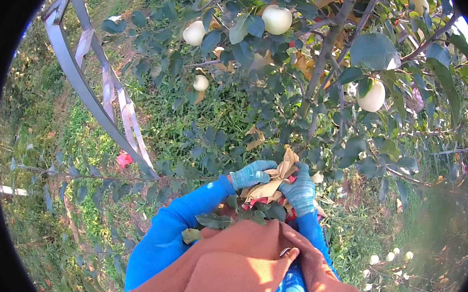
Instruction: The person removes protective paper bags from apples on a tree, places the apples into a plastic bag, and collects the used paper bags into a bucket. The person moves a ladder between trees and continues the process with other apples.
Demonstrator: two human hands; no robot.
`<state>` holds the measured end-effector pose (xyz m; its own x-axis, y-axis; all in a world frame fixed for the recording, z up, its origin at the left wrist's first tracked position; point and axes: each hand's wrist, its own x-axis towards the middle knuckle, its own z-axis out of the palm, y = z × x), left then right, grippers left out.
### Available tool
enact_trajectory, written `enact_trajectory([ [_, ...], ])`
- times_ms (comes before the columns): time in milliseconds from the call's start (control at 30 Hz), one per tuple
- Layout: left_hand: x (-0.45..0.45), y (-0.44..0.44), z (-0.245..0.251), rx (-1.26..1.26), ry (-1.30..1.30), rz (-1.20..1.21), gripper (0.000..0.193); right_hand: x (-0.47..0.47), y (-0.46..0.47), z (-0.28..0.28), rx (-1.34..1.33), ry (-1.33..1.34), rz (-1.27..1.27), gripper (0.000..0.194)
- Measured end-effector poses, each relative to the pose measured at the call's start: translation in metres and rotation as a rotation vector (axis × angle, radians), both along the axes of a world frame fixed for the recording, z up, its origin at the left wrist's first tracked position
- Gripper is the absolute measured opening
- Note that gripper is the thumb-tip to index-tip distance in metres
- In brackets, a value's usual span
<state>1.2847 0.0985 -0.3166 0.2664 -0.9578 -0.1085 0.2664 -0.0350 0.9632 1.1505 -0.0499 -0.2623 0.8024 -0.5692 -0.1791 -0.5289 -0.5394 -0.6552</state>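
Both my hands wear teal knit gloves and meet at a crumpled tan paper bag [269, 189] close in front of my chest. My left hand [252, 174] grips the bag's paper from the left, its fingers pointing right. On the other side my right hand [299, 190] holds the same paper, thumb towards the left. Red paper [257, 202] shows beneath the tan layer and beside my right wrist. Whether a fruit is inside is hidden. Green leaves partly cover the lower edge of the bag.
Pale apples hang above, one at the top [277, 19] and one at the right [371, 96], among leafy branches [326, 54]. A metal ladder [87, 91] leans at the left. Red paper [124, 159] lies beyond its lower end. More pale apples [390, 256] are at the lower right.
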Motion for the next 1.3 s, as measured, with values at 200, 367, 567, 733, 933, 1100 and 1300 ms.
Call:
enact_trajectory([
  [200, -0.002, -0.017, 0.0, -0.081, 0.108, -0.204, 0.049, 0.003, -0.017, -0.016, 0.159, 0.027, 0.306, 0.08],
  [367, 0.019, -0.016, -0.001, 0.005, -0.192, -0.307, 0.044, 0.01, -0.01, -0.048, 0.235, 0.337, 0.237, 0.065],
  [567, 0.096, -0.004, -0.065, 0.166, 0.118, 0.269, 0.023, -0.024, -0.036, -0.073, 0.094, -0.031, 0.244, 0.053],
  [733, 0.163, -0.014, -0.207, 0.724, 0.41, 0.578, 0.024, -0.066, -0.088, -0.079, 0.669, -0.238, -0.282, 0.029],
  [933, 0.188, -0.052, -0.355, 0.73, 0.895, 1.073, 0.038, -0.071, -0.075, -0.059, 0.91, -0.25, -0.439, 0.033],
  [1100, 0.156, -0.082, -0.403, 0.526, 1.171, 1.143, 0.044, -0.052, -0.06, -0.034, 0.983, -0.272, -0.578, 0.033],
  [1300, 0.124, -0.097, -0.415, 0.335, 1.483, 1.1, 0.03, -0.022, -0.053, -0.018, 1.062, -0.286, -0.649, 0.034],
])
